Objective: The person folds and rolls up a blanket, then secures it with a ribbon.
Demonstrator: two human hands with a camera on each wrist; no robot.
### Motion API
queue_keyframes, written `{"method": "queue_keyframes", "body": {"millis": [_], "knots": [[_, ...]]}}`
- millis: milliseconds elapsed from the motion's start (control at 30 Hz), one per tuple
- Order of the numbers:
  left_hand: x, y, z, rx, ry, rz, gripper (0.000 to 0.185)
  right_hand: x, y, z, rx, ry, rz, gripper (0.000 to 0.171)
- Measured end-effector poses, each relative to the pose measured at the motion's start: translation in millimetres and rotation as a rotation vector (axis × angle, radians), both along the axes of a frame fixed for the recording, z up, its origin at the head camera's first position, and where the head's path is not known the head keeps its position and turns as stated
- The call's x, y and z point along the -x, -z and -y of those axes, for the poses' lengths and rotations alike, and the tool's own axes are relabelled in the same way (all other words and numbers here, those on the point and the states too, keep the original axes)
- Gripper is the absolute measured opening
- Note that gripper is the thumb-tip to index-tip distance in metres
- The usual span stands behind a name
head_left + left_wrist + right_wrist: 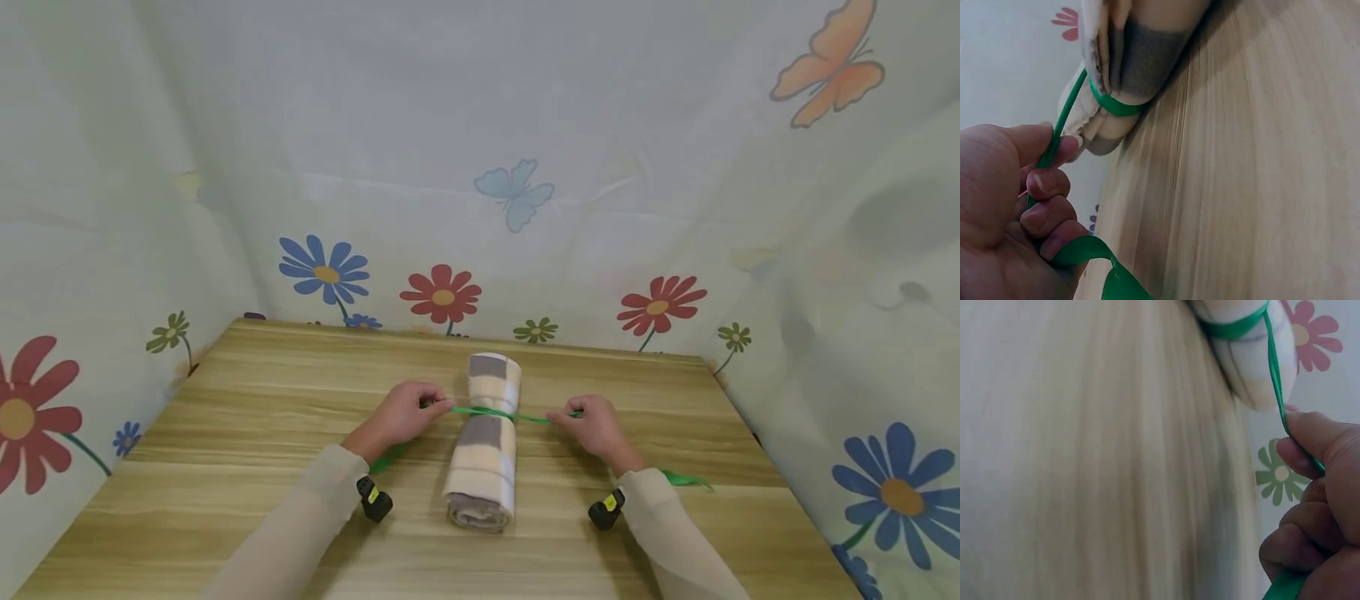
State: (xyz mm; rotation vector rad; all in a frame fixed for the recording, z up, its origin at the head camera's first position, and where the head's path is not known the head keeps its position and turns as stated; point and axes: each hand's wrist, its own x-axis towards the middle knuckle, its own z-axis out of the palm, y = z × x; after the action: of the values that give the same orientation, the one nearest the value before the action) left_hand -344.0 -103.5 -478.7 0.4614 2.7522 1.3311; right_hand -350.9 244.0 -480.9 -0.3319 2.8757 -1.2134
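Flowered curtains ringed the wooden desk [247,392], where a rolled checked towel [486,442] lay mid-desk — each grip, left hand [401,414] and right hand [594,425], pinched the green ribbon [491,412] cinched round it.

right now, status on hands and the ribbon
Left hand and right hand each grip a ribbon end. Ribbon taut, cinched round the rolled towel at its middle. Nothing in the way on the table.

A soft, matt fleece towel roll [486,442] bound with glossy green ribbon [495,412] lies on smooth wood-grain table [262,400].
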Motion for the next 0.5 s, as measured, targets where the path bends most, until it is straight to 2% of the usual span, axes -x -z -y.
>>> {"method": "queue_keyframes", "body": {"millis": [233, 333, 500], "knots": [[-1.4, 1.9, 13.9, 0.036, -0.011, 0.026, 0.024, 10.2, 4.7, -2.6, -0.043, 0.023, -0.125, 0.043], [-4.0, 1.4, 16.1, 0.034, 0.019, 0.063, 0.023, 12.3, 5.2, -2.9, -0.048, 0.029, -0.109, 0.043], [-7.6, -0.1, 14.0, -0.025, 0.046, 0.162, 0.031, 8.9, 4.7, -2.2, -0.017, 0.038, -0.019, 0.044]]}}
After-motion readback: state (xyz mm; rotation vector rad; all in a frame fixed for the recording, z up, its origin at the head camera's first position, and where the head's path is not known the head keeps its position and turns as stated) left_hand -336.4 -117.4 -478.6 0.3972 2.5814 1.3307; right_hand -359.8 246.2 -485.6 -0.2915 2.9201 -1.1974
